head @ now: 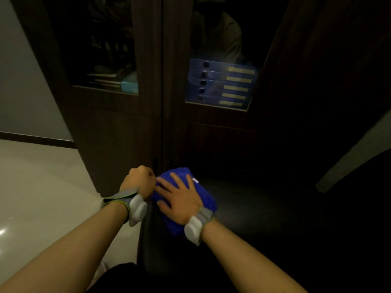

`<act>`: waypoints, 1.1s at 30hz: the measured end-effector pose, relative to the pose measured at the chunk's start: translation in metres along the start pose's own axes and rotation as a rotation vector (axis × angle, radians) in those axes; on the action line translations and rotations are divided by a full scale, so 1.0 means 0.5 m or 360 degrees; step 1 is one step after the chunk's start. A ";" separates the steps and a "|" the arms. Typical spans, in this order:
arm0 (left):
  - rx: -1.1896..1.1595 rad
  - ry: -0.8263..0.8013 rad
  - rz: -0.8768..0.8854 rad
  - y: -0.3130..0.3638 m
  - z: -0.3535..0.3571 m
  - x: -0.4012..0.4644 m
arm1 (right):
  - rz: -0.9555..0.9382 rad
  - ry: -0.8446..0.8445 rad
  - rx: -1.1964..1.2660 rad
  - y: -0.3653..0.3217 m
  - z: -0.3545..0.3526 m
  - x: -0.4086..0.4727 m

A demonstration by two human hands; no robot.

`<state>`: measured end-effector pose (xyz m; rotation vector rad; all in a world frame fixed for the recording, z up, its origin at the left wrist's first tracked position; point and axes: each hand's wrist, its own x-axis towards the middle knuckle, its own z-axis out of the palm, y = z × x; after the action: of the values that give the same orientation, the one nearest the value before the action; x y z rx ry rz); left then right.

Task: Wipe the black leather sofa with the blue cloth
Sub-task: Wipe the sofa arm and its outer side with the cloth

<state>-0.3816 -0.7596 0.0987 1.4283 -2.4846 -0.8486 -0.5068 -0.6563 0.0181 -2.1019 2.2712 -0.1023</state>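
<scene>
The blue cloth [186, 199] lies bunched on the black leather sofa [243, 208], at its left edge. The right hand [179, 197] presses flat on the cloth, fingers [177, 179] straight and spread apart. The left hand [139, 180] is curled at the cloth's left edge; whether it grips anything cannot be told. A dark wooden cabinet [127, 134] with glass doors stands behind, holding blue binders [220, 83]. Pale tiled floor [42, 197] extends left.

This looks like an office. A tall dark-brown wooden cabinet with glazed doors [148, 115] holds a stack of blue plastic file boxes with pale spine labels [221, 83] and some flat papers [103, 80]. Pale glossy floor tiles [42, 187] meet a plain grey wall [23, 81].
</scene>
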 end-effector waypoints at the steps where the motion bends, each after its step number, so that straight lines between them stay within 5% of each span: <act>1: 0.0000 -0.0003 -0.0023 -0.008 -0.003 -0.001 | -0.0094 0.0010 -0.0025 0.005 0.001 -0.006; 9: 0.0194 0.0003 -0.0016 -0.042 -0.031 -0.030 | 0.1046 -0.0042 0.0270 0.092 -0.038 0.046; 11: 0.0217 0.0007 -0.0021 -0.049 -0.035 -0.039 | 0.0933 -0.0011 0.0268 0.035 -0.040 0.071; 16: 0.0178 -0.0005 0.0026 -0.059 -0.032 -0.045 | -0.0199 -0.0024 -0.0071 -0.083 0.005 -0.019; 18: 0.0198 -0.0049 0.0129 -0.061 -0.024 -0.043 | -0.0133 0.0101 -0.0071 -0.048 0.016 -0.076; 23: 0.0449 -0.0370 0.0585 -0.047 0.010 -0.050 | 0.0944 0.0180 -0.0044 0.133 -0.009 -0.157; 25: 0.0608 -0.0546 0.0624 -0.039 0.024 -0.055 | 0.1146 0.0203 -0.0020 0.124 -0.005 -0.144; 27: 0.0634 -0.0592 0.0587 -0.034 0.039 -0.060 | 0.1040 0.0292 -0.0026 0.071 0.004 -0.137; 31: 0.0659 -0.0427 0.0562 -0.034 0.049 -0.056 | 0.0223 0.0286 -0.0162 0.041 0.028 -0.191; 33: 0.0680 -0.0422 0.0545 -0.034 0.052 -0.054 | 0.0256 0.0257 -0.0180 0.111 0.016 -0.245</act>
<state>-0.3651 -0.7333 0.0717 0.9794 -3.1330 -0.4834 -0.5518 -0.5299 0.0041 -2.0194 2.5883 -0.1461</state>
